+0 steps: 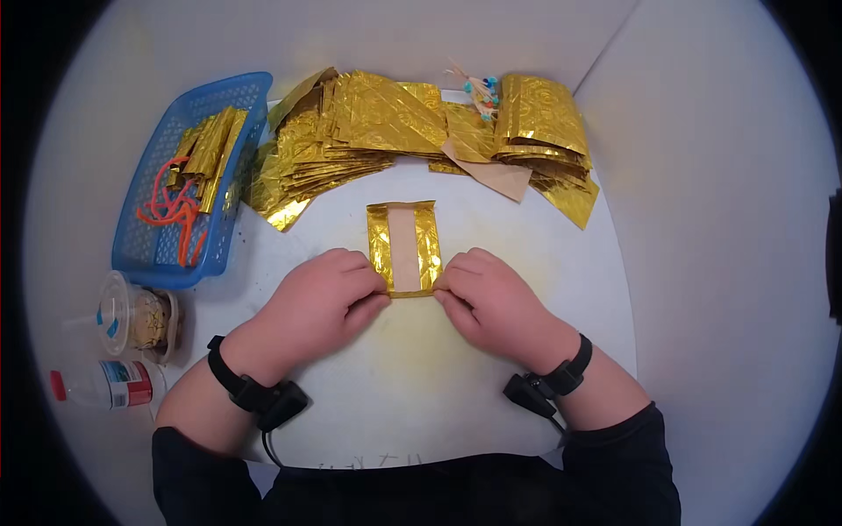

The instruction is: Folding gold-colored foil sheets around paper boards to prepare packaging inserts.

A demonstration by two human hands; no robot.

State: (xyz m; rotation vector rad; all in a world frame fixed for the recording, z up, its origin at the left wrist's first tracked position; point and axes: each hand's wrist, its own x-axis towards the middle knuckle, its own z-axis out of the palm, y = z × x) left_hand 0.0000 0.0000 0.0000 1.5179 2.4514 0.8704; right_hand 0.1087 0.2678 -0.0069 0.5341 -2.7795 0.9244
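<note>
A sheet of gold foil paper [403, 245] lies in front of me, its two sides folded inward so a strip of tan backing shows down the middle. A narrow fold runs along its near edge. My left hand [329, 298] pinches the near left corner between thumb and fingers. At the near right corner, my right hand [491, 298] grips the same edge, also closed. Curled fingers hide both corners in part.
Fanned gold sheets [351, 123] and a thicker gold stack [544, 114] lie along the back, with small colored-tipped sticks [482, 92] between. At left stand a blue basket [132, 237] with gold rolls and orange strips, a clear plastic cup [114, 311] and a bottle [92, 383].
</note>
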